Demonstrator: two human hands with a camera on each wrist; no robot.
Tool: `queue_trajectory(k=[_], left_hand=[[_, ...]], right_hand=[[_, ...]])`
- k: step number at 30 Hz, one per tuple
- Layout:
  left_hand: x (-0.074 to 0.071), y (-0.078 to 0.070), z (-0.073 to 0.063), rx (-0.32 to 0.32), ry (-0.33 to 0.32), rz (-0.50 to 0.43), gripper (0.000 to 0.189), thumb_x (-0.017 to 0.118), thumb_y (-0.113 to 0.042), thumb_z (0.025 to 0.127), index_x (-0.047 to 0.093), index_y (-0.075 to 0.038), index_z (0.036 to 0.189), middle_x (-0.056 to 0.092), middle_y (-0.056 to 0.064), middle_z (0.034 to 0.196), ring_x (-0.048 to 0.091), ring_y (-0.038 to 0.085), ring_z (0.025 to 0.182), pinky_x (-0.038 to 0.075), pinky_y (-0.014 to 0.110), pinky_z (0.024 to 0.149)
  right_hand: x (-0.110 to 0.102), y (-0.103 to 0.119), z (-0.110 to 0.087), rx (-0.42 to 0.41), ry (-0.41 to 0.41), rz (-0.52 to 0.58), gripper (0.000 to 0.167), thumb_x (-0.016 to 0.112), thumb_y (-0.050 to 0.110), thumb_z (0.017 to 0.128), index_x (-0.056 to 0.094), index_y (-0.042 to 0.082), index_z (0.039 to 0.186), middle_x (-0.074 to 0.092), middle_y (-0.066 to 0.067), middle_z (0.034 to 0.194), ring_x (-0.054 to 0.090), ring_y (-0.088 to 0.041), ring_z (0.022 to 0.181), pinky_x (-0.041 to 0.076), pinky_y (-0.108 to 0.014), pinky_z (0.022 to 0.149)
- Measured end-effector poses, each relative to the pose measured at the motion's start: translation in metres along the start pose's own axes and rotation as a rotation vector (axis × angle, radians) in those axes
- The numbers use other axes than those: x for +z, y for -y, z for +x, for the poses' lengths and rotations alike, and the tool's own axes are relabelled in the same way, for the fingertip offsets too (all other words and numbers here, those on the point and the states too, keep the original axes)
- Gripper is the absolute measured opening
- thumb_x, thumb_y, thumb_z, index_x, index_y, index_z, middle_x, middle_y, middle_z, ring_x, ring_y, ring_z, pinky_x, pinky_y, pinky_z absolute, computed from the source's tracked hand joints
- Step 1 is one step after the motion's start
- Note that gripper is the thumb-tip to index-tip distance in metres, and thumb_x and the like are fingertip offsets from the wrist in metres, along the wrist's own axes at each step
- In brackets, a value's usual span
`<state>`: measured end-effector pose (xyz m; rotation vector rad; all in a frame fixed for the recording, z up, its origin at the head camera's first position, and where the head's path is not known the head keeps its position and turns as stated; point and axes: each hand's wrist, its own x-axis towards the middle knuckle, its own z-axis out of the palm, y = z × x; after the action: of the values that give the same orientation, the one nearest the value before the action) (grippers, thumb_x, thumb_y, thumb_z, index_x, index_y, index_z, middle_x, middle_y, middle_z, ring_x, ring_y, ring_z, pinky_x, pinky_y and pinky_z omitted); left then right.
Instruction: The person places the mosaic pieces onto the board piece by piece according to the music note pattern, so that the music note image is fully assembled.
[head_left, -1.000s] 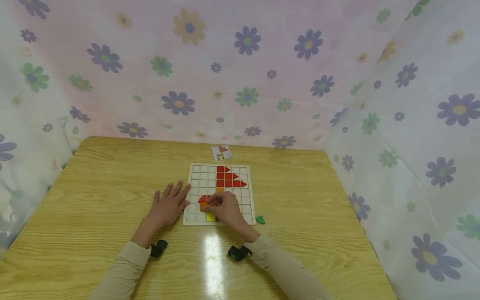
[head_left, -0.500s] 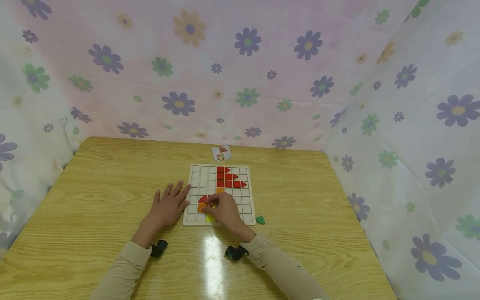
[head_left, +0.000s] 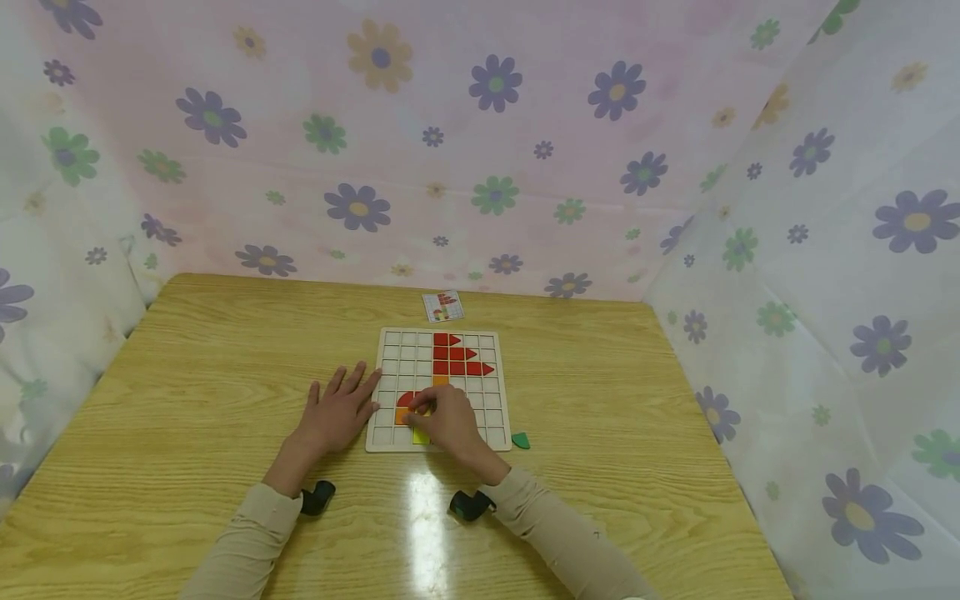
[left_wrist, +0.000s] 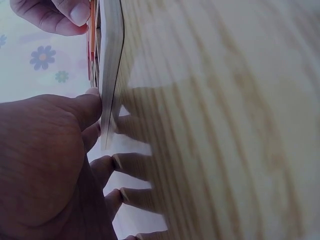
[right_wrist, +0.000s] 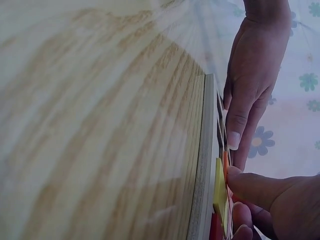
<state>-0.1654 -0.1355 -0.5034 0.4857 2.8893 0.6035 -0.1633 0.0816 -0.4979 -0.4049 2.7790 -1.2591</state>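
A pale grid board (head_left: 386, 333) lies on the table with coloured tiles in its cells. My right hand (head_left: 450, 423) is over its lower middle, thumb and index fingertip at an orange square tile (head_left: 402, 416) that looks seated in a cell. In the right wrist view the thumb touches the orange tile's edge (right_wrist: 225, 167). Above it sits a red rounded tile (head_left: 406, 399); a yellow tile (head_left: 421, 435) is below, partly covered by the hand. My left hand (head_left: 339, 414) rests palm down, fingers spread, thumb and index finger touching the board's left edge.
A small pattern card (head_left: 442, 306) lies beyond the board. Red square and pointed tiles (head_left: 457, 367) fill cells at the upper right. A green quarter-round tile (head_left: 521, 440) lies on the wooden table (head_left: 600, 400), right of the board. Flowered cloth (head_left: 420, 167) hangs around.
The orange tile, pinched and slightly askew a second ago, now lies flat in its cell. My right hand has shifted slightly with it, then stayed still. The left hand has not moved.
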Motion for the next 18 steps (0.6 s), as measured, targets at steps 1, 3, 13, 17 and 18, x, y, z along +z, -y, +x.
queue_trajectory(k=[1,3,13,17,18], left_hand=[[0.0,0.0,0.0,0.0,0.001,0.001,0.056,0.048,-0.031,0.109,0.034,-0.013,0.16,0.025,0.02,0.166,0.018,0.049,0.152,0.012,0.078,0.114],[0.0,0.0,0.0,-0.001,0.002,0.003,0.056,0.048,-0.031,0.109,0.034,-0.013,0.16,0.025,0.02,0.166,0.018,0.049,0.152,0.012,0.078,0.114],[0.0,-0.001,0.001,-0.006,0.01,-0.005,0.056,0.047,-0.032,0.109,0.034,-0.013,0.161,0.024,0.019,0.167,0.017,0.049,0.153,0.011,0.078,0.114],[-0.001,-0.002,0.0,-0.002,0.006,-0.001,0.056,0.048,-0.03,0.109,0.035,-0.012,0.16,0.025,0.02,0.166,0.018,0.049,0.152,0.012,0.077,0.114],[-0.001,-0.002,0.0,0.0,0.006,0.002,0.056,0.048,-0.03,0.109,0.035,-0.012,0.16,0.026,0.02,0.166,0.019,0.049,0.152,0.012,0.077,0.114]], right_hand=[[0.0,0.0,0.0,-0.001,0.0,0.001,0.009,0.084,0.017,0.086,0.078,0.01,0.085,0.069,0.003,0.077,0.054,-0.004,0.065,0.044,-0.02,0.057],[0.001,-0.001,0.0,-0.009,0.0,0.001,0.008,0.083,0.016,0.087,0.078,0.01,0.086,0.07,0.002,0.077,0.054,-0.003,0.064,0.044,-0.019,0.056],[-0.009,-0.007,-0.008,-0.071,-0.034,0.114,0.005,0.078,0.013,0.092,0.078,0.009,0.089,0.074,0.0,0.085,0.055,-0.006,0.066,0.048,-0.02,0.06],[-0.016,-0.018,-0.01,-0.143,-0.065,0.184,0.005,0.077,0.012,0.093,0.079,0.008,0.092,0.075,-0.001,0.089,0.054,-0.006,0.069,0.046,-0.019,0.062],[-0.018,-0.022,-0.01,-0.167,-0.073,0.203,0.005,0.076,0.012,0.093,0.079,0.008,0.093,0.075,-0.002,0.089,0.054,-0.006,0.069,0.045,-0.019,0.062]])
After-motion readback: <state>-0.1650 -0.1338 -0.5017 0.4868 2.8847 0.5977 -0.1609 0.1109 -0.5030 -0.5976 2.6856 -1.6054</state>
